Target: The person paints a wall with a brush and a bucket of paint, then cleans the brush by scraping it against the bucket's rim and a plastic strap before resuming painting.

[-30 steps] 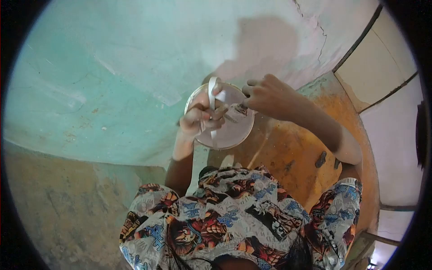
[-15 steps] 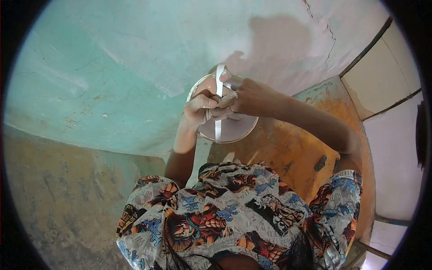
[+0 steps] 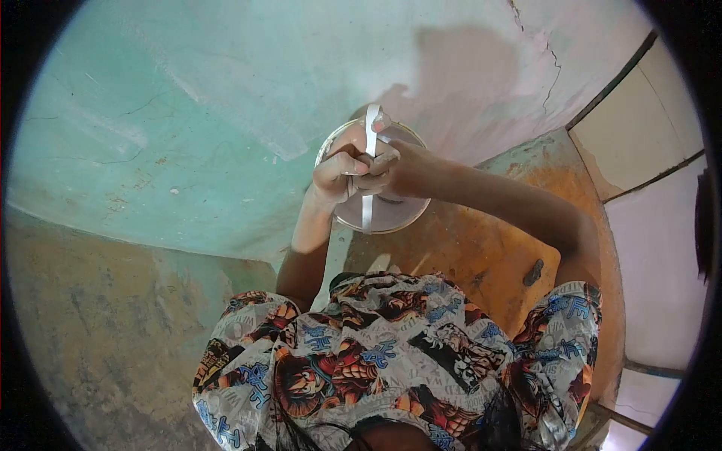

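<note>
A round bucket [image 3: 391,216] with a pale rim is in front of me, low against the wall, seen from above. A flat white strip [image 3: 367,216], which looks like a bucket handle, crosses over its mouth. My left hand [image 3: 342,171] is closed around the strip's middle, its fingers dusted with white. One fingertip lies over the strip's upper part. My right hand [image 3: 406,167] reaches in from the right, over the bucket's mouth, against or just behind my left fingers. Its own fingers are mostly hidden, so I cannot see what they hold.
A worn turquoise and pale wall [image 3: 188,113] rises beyond the bucket, cracked at upper right. Below are an orange-brown surface [image 3: 474,255] with a dark mark and a stained brownish surface [image 3: 98,316] at left. Pale panels [image 3: 654,248] stand on the right.
My right hand has moved slightly left and its fingers have slipped further behind my left hand. The bucket and strip have shifted a little upward in view. My left hand keeps its grip.
</note>
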The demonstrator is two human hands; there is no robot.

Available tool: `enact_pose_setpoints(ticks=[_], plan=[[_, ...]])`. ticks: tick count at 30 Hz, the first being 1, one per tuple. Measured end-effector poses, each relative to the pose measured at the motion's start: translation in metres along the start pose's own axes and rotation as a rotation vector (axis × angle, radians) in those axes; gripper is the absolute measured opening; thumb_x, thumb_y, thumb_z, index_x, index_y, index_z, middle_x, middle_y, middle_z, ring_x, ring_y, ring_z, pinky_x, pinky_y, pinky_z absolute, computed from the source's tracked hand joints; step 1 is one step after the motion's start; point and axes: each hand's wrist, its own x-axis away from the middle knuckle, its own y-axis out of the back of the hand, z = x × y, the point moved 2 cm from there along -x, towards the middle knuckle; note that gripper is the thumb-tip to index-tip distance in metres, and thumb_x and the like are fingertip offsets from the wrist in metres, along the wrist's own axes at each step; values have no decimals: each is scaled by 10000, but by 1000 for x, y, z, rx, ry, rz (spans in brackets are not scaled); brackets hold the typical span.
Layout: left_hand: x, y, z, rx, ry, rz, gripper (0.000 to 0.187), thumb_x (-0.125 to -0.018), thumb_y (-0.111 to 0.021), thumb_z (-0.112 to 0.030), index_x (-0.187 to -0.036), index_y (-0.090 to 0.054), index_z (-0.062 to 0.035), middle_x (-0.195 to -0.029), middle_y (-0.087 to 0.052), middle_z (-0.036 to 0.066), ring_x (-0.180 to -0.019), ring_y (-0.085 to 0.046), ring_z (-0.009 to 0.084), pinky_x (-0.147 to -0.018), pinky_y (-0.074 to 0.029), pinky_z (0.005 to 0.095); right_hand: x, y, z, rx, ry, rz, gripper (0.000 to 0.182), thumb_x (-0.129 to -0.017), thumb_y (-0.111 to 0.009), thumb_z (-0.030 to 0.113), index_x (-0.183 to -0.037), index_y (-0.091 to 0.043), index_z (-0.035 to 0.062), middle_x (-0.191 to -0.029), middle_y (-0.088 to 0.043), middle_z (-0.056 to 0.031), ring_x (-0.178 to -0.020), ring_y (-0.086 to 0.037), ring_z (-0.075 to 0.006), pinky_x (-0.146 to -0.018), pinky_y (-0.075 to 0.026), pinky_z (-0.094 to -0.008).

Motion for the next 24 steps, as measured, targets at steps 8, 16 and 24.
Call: enact_pose_setpoints(ticks=[8, 16, 24], plan=[[4, 4, 2, 45, -5, 37, 485, -720, -460, -44, -1184, -323, -77, -656, -309, -5, -469, -236, 47, -433, -172, 206, 11, -8, -9, 139, -35, 107, 40, -688, -639, 107, -651, -649, 117, -738, -632, -14, -785, -643, -162, -653, -505, -322], [11, 19, 9, 80, -3, 5, 563, -720, -437, -39, -1272, -347, -98, -672, -334, 12, -484, -241, 60, -443, -172, 203, 24, 85, -1, 201, -230, 282, 175, -695, -629, 121, -854, -690, 163, -813, -599, 46, -783, -560, -139, -575, -486, -288], [12, 22, 6, 14, 22, -47, 491, -701, -425, -47, -1185, -388, -122, -648, -276, -17, -468, -209, 49, -438, -152, 215, 54, 123, 16, 239, -373, 12, 233, -663, -615, 106, -890, -666, 107, -835, -588, 24, -776, -558, -153, -576, -502, -277]])
